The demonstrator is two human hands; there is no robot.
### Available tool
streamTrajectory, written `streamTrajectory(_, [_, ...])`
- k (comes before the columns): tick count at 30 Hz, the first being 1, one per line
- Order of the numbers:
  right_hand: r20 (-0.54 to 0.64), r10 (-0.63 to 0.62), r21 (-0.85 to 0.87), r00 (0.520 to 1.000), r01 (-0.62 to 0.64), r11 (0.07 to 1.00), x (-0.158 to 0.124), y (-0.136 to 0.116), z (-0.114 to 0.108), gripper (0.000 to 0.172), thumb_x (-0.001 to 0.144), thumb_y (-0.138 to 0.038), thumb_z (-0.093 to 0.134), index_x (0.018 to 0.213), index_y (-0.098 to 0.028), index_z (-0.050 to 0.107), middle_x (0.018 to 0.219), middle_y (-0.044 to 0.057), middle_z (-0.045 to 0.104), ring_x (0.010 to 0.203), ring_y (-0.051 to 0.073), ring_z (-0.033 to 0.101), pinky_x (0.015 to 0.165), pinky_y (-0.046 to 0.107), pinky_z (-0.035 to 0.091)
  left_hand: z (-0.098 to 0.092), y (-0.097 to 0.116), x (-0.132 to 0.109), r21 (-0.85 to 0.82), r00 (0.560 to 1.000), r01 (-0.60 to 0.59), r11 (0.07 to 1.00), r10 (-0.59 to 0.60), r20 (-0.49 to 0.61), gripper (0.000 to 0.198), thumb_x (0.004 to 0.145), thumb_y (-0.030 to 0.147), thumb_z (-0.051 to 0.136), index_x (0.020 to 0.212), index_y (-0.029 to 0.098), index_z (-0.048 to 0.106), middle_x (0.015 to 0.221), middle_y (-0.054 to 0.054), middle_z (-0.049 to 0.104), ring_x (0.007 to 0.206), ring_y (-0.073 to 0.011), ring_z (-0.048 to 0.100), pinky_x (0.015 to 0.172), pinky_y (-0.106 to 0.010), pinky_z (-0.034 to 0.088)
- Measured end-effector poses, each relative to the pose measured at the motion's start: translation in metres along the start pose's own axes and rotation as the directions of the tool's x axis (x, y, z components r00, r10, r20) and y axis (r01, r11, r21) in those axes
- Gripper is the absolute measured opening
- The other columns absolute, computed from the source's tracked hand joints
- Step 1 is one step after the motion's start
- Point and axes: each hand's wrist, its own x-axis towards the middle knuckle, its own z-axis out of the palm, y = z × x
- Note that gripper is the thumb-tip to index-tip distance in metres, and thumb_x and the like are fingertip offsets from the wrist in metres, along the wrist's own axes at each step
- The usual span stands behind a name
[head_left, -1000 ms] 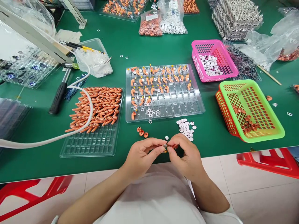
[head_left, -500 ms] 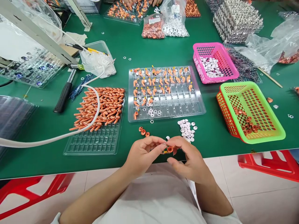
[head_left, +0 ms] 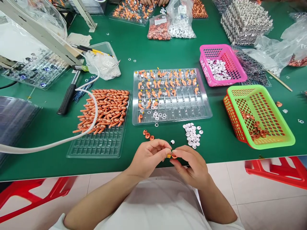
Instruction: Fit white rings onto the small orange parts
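Observation:
Near the table's front edge, my left hand and my right hand meet fingertip to fingertip. Between the right thumb and fingers is a small orange cup-shaped part, its hollow side showing. My left thumb and forefinger pinch a small part with a yellow end, right beside the cup; the rest of it is hidden by fingers. Just beyond the hands lie a few loose orange cups, a single white disc and a pile of white discs.
A clear compartment tray holds curved orange pieces and white rings. Left of it, orange stems lie stacked on another tray, crossed by a white cable. A hammer, a pink basket and a green basket stand around.
My right thumb has come up, closing the right hand around the orange cup. The thin ring seen at my left fingertips is no longer visible. The camera view has shifted slightly.

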Motion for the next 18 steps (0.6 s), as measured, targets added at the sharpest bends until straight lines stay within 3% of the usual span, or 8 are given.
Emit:
streamTrajectory(4, [-0.073, 0.021, 0.026, 0.997, -0.02, 0.999, -0.002, -0.002, 0.002, 0.047, 0.088, -0.002, 0.06, 0.126, -0.029, 0.056, 0.093, 0.005, 0.073, 0.08, 0.018, 0.069, 0.067, 0.032, 0.059, 0.0, 0.0, 0.0, -0.043, 1.0, -0.009, 0.999, 0.01, 0.02, 0.017, 0.074, 0.031, 0.075, 0.076, 0.014, 0.072, 0.067, -0.002, 0.065, 0.057, -0.011, 0.054, 0.056, -0.023, 0.049])
streamTrajectory(9, [-0.132, 0.087, -0.038, 0.987, -0.093, 0.995, -0.007, -0.006, 0.002, 0.054, 0.09, -0.005, 0.06, 0.137, -0.032, 0.056, 0.104, 0.009, 0.068, 0.092, 0.021, 0.068, 0.074, 0.035, 0.06, 0.001, 0.0, -0.002, -0.082, 1.0, -0.02, 0.996, 0.021, 0.011, 0.014, 0.072, 0.028, 0.077, 0.076, 0.014, 0.074, 0.067, -0.002, 0.066, 0.057, -0.0106, 0.055, 0.054, -0.022, 0.049])
streamTrajectory(13, [-0.169, 0.144, 0.024, 0.975, -0.141, 0.99, -0.011, -0.011, 0.007, 0.054, 0.092, -0.004, 0.056, 0.138, -0.034, 0.057, 0.101, 0.007, 0.068, 0.087, 0.018, 0.068, 0.067, 0.03, 0.059, 0.002, -0.001, -0.005, -0.096, 1.0, -0.03, 0.995, 0.03, 0.0, 0.011, 0.072, 0.025, 0.078, 0.076, 0.015, 0.075, 0.068, -0.002, 0.069, 0.058, -0.0108, 0.057, 0.054, -0.021, 0.05])
streamTrajectory(18, [-0.169, 0.386, 0.257, 0.907, -0.338, 0.906, -0.013, -0.014, 0.011, 0.034, 0.094, -0.014, 0.059, 0.121, -0.032, 0.068, 0.1, 0.005, 0.073, 0.085, 0.019, 0.072, 0.073, 0.032, 0.062, 0.002, -0.001, -0.007, -0.121, 0.999, -0.041, 0.992, 0.04, -0.007, 0.008, 0.075, 0.024, 0.078, 0.077, 0.016, 0.077, 0.07, -0.003, 0.074, 0.057, -0.0104, 0.06, 0.057, -0.021, 0.054])
